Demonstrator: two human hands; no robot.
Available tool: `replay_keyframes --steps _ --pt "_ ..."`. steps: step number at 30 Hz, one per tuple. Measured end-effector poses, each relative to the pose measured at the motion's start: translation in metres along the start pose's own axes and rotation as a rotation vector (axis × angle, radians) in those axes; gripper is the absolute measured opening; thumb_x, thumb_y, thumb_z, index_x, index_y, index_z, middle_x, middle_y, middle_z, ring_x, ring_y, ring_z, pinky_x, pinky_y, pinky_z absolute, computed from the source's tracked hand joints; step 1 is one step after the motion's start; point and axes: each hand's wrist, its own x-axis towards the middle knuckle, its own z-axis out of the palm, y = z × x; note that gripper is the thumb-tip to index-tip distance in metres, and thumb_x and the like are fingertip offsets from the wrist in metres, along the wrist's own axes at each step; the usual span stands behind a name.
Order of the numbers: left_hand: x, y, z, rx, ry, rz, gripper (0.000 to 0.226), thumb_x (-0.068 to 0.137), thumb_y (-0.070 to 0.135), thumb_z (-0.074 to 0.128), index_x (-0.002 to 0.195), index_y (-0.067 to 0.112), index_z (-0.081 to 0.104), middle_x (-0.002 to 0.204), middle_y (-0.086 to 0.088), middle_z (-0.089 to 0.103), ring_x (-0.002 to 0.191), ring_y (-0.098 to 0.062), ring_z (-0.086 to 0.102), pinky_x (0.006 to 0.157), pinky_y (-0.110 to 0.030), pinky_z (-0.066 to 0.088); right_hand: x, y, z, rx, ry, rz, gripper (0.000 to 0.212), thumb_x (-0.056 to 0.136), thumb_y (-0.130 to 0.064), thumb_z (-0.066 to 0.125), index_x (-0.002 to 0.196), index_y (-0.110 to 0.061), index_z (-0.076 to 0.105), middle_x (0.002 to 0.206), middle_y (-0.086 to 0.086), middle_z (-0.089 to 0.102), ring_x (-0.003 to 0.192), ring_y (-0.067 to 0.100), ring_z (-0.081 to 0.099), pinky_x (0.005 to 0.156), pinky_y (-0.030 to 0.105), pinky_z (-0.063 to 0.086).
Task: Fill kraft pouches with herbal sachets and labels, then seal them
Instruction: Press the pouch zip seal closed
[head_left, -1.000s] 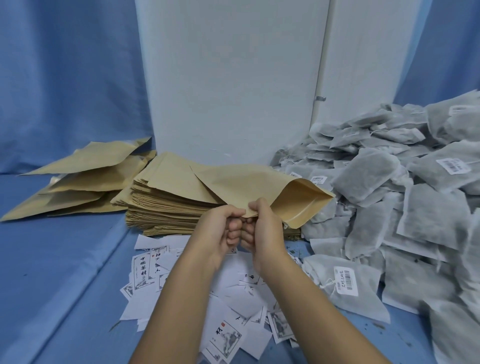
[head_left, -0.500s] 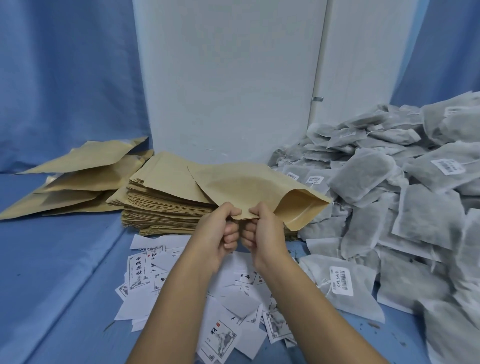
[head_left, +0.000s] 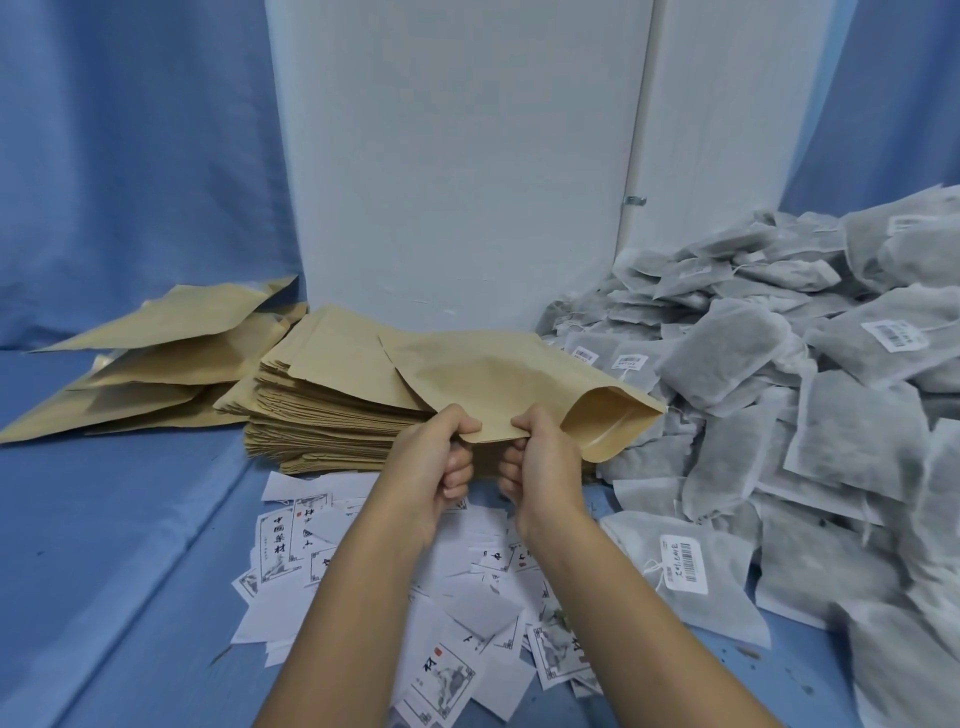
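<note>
Left grip and right grip both pinch near edge of kraft pouch, held just above them, mouth gaping rightward toward sachets. Risk: thin pinch could slip, mouth collapsing before filling; labels lie below.

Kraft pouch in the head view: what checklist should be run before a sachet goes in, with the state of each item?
1. Grip: left hand and right hand both pinch the near edge of the kraft pouch: ok.
2. Opening: its mouth gapes at the right end, towards the sachets: ok.
3. Inside empty: only partly visible: cannot tell.
4. A hand free to pick: both are occupied: not ok.
5. Supply: labels lie scattered below the forearms: ok.
</note>
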Motion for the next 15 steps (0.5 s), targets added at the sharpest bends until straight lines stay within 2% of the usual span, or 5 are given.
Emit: replay_keyframes --steps 3,7,12,15 --pt "0.0004 0.0013 -0.0012 -0.016 -0.006 -0.001 0.038 0.085 0.007 0.05 0.055 0.019 0.03 0.034 0.007 0.02 0.029 -0.007 0.016 0.033 -0.016 0.012 0.0006 -0.0016 -0.0007 -0.023 0.001 0.015 0.03 0.086 -0.019 0.046 0.061 -0.019 0.029 0.041 -0.007 0.022 0.032 0.008 0.015 0.033 0.016 0.013" --pt "-0.0008 0.0016 -0.0016 0.007 -0.009 0.006 0.04 0.084 0.006 0.05 0.052 0.019 0.03 0.035 0.006 0.02 0.029 -0.008 0.016 0.034 -0.015 0.012 0.0015 -0.0017 -0.001 -0.035 0.07 -0.047 0.023 0.085 -0.013 0.043 0.066 -0.019 0.03 0.044 -0.006 0.023 0.033 0.008 0.019 0.035 0.015 0.016" --pt "-0.0025 0.0035 -0.0041 0.014 -0.011 0.015 0.039 0.084 0.006 0.051 0.053 0.018 0.031 0.035 0.006 0.021 0.03 -0.008 0.018 0.033 -0.016 0.014 0.0042 -0.0041 -0.004 -0.082 0.183 -0.081 0.014 0.083 -0.016 0.048 0.075 -0.017 0.037 0.048 -0.004 0.03 0.034 0.008 0.024 0.034 0.02 0.021" --pt "-0.0039 0.0039 -0.0021 0.003 0.011 0.019 0.035 0.085 0.007 0.05 0.057 0.017 0.032 0.035 0.006 0.022 0.031 -0.008 0.018 0.033 -0.016 0.015 0.005 -0.0042 -0.0039 -0.039 0.175 -0.098 0.014 0.083 -0.012 0.046 0.075 -0.017 0.036 0.05 -0.003 0.029 0.034 0.007 0.024 0.033 0.018 0.021"
